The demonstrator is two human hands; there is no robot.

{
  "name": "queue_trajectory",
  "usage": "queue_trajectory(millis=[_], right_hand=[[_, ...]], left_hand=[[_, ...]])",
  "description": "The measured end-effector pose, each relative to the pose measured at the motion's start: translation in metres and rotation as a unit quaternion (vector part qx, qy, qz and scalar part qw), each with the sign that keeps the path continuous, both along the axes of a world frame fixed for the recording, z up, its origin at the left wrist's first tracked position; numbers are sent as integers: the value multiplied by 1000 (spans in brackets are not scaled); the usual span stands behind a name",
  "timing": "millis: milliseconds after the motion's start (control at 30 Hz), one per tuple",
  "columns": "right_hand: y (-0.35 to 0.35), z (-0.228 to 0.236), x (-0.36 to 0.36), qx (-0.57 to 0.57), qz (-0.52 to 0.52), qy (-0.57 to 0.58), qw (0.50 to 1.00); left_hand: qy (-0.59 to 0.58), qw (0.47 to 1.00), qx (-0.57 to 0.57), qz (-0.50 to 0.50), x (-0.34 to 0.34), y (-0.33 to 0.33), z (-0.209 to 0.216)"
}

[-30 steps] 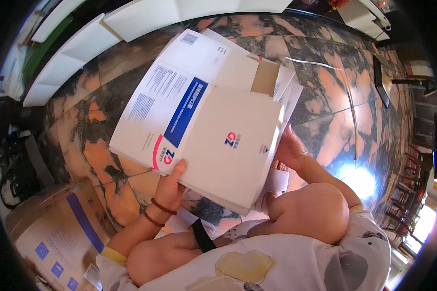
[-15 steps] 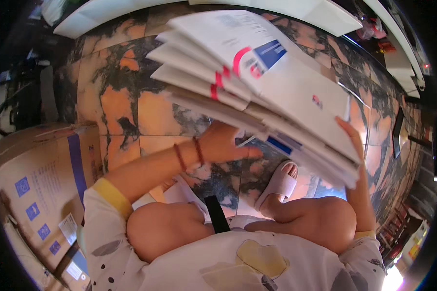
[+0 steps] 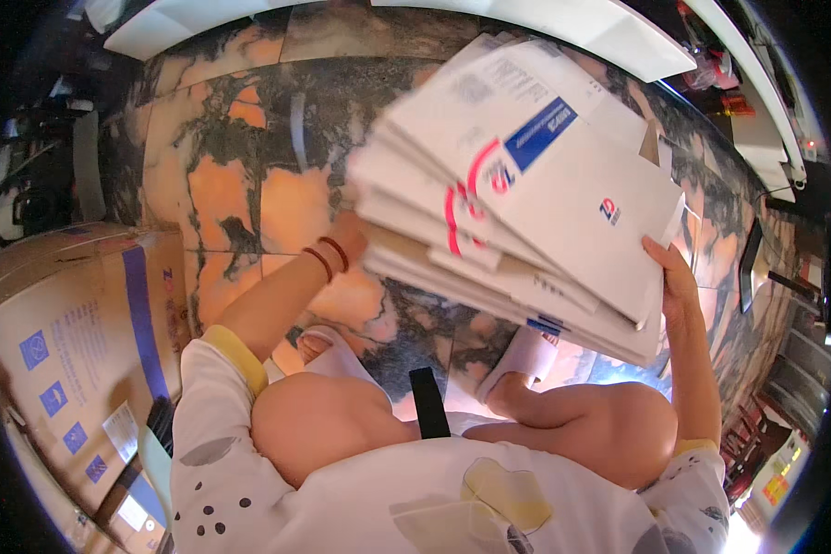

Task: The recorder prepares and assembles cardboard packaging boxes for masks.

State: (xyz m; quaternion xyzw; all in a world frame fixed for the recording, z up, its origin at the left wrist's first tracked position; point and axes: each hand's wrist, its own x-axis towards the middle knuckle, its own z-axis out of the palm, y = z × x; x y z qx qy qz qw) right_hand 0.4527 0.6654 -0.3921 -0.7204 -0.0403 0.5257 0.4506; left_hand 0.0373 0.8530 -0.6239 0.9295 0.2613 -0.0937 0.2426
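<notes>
A fanned stack of white cardboard mailing envelopes (image 3: 563,198), marked with blue and pink-red, is held above the floor in front of my knees. My right hand (image 3: 677,282) grips its right edge, the thumb on top and the other fingers mostly hidden underneath. At the stack's left edge is my left hand (image 3: 349,242), with two reddish-brown bead bracelets on its wrist. Its fingers are blurred and partly hidden by the envelopes, so their grip cannot be made out. The upper envelopes lie askew over the lower ones.
A large brown cardboard box (image 3: 65,360) with a blue stripe stands at my left. Patterned stone tiles (image 3: 222,203) cover the floor. A white panel (image 3: 545,23) runs along the far side. My feet, in pale slippers (image 3: 512,365), are under the stack's near edge.
The stack has swung flatter, its left end moving right and nearer. My left hand has moved from beneath it, left and away from me, to its left edge. My right hand keeps its grip.
</notes>
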Motion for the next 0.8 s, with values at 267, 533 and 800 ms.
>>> queue_trajectory(millis=[267,533,800], right_hand=[[-44,-101,96,-107,188,-143,966],[-28,-115,103,-57,278,-105,953],[5,-125,71,-8,376,-145,915]], left_hand=[[-41,926,-214,308,-9,83,42],[-46,814,-447,369,37,76,56],[82,885,-267,371,84,75,46]])
